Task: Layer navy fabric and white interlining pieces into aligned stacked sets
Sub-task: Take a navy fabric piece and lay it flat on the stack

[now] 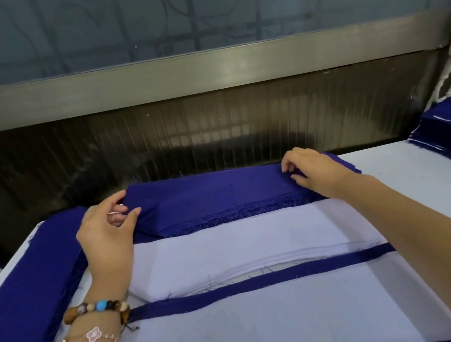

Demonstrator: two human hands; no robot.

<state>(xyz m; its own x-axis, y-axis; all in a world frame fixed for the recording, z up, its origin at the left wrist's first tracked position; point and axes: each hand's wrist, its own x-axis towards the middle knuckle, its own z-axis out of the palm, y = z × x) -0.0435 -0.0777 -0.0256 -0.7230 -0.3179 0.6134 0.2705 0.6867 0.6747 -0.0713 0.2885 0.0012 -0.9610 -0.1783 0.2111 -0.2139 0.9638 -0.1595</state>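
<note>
left hand pinches navy stack corner | right hand curled over right end, grip hidden

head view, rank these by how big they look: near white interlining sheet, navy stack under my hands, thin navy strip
1. near white interlining sheet, though nearest the camera and cut off
2. navy stack
3. thin navy strip
</note>
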